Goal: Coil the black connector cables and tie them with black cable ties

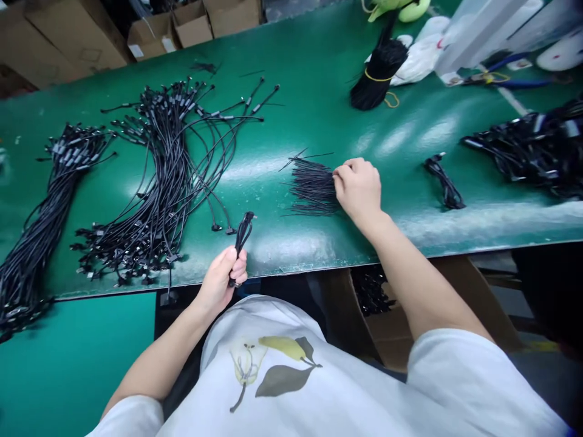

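In my left hand (225, 273) is a folded black cable (243, 233), gripped upright near the table's front edge with its looped end and a plug sticking out above the fingers. My right hand (359, 188) is at the right end of a flat pile of thin black twist ties (312, 187). Its thumb and fingertips are pinched together on the ends of the ties; how many are between them is hidden. To the right of that hand lies a bundled black cable (444, 182).
Loose black cables (166, 145) are heaped at left, beside another long bunch (64, 176). Bundled cables (537, 149) are piled far right. A banded bunch of black ties (380, 70) stands at the back, near pliers (523, 79). Below the table is a cardboard box (387, 334).
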Motion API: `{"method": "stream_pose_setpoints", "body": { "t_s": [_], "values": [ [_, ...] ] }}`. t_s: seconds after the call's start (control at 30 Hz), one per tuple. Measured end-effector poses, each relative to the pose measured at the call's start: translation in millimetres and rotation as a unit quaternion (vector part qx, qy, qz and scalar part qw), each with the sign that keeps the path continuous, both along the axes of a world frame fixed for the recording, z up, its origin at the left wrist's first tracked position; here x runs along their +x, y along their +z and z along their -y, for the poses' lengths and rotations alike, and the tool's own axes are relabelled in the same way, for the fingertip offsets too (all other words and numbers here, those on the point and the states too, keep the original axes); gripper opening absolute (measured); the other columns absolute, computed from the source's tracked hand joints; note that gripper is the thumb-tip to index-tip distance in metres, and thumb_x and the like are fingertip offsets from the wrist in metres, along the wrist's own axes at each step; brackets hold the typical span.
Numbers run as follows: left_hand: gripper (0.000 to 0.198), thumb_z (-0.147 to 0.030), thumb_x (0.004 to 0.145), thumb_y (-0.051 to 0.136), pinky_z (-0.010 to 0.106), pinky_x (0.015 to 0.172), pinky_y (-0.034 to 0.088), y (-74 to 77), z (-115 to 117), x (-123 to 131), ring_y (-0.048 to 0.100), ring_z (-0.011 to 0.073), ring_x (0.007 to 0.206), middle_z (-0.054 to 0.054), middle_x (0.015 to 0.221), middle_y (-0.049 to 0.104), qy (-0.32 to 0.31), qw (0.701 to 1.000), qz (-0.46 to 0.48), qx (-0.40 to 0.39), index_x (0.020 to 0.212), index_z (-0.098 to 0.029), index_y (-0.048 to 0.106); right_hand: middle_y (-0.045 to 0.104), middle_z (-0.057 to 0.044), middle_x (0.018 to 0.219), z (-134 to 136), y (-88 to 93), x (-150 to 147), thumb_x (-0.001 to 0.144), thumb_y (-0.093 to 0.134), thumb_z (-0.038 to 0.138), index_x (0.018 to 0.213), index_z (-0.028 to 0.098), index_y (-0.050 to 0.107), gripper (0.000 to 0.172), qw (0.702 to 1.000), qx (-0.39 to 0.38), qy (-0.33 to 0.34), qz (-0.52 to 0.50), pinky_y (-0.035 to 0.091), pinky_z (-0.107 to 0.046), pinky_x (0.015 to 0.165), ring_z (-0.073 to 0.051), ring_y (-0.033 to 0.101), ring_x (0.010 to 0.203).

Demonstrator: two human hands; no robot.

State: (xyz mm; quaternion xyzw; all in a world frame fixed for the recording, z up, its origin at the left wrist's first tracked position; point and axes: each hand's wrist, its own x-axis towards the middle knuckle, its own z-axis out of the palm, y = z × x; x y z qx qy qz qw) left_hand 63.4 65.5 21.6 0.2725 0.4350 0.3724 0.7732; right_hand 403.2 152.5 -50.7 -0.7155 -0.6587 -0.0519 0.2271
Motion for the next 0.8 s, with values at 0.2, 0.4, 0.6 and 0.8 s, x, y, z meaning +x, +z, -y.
{"method": "stream_pose_setpoints", "body": {
  "t_s": [0.2, 0.4, 0.6, 0.8],
  "values": [
    [0.034, -0.04, 0.08, 0.072, 0.015, 0.046, 0.028, -3.3, 5, 12, 0.027, 0.003, 0.048, -0.007, 0.06, 0.036, 0.004, 1.0, 0.006, 0.011, 0.098, -0.013, 0.062, 0.063, -0.006, 0.087, 59, 32.0, -89, 0.09, 0.048, 0.027, 0.087, 0.019, 0.06, 0.014, 0.953, -0.037, 0.119, -0.276, 0.043, -0.031, 0.073, -0.018, 0.056, 0.079],
    [0.036, -0.041, 0.084, 0.065, 0.018, 0.048, 0.03, -10.8, 6, 15, 0.03, 0.0052, 0.05, -0.006, 0.063, 0.039, 0.012, 0.995, -0.044, 0.089, 0.11, -0.015, 0.062, 0.062, -0.003, 0.082, 108, 33.1, -177, 0.095, 0.045, 0.023, 0.092, 0.017, 0.061, 0.016, 0.897, -0.071, 0.258, -0.352, 0.044, -0.024, 0.064, -0.012, 0.057, 0.07],
    [0.022, -0.034, 0.084, 0.059, 0.027, 0.072, 0.044, -25.2, 1, -11, 0.055, 0.0158, 0.077, 0.002, 0.077, 0.06, -0.078, 0.925, -0.265, 0.26, 0.094, -0.018, 0.07, 0.066, -0.008, 0.093, 100, 52.3, -179, 0.093, 0.042, 0.01, 0.094, 0.013, 0.064, 0.022, 0.874, 0.201, 0.426, 0.12, 0.042, -0.033, 0.079, -0.017, 0.057, 0.085],
    [0.029, -0.043, 0.078, 0.064, 0.021, 0.048, 0.027, -21.2, 6, -30, 0.031, 0.007, 0.048, -0.007, 0.052, 0.036, -0.172, 0.97, -0.147, 0.089, 0.074, -0.015, 0.059, 0.062, -0.01, 0.095, 91, 80.7, -181, 0.095, 0.04, 0.014, 0.095, 0.012, 0.061, 0.021, 0.794, 0.145, 0.525, 0.268, 0.041, -0.034, 0.078, -0.018, 0.054, 0.081]
  ]
}}
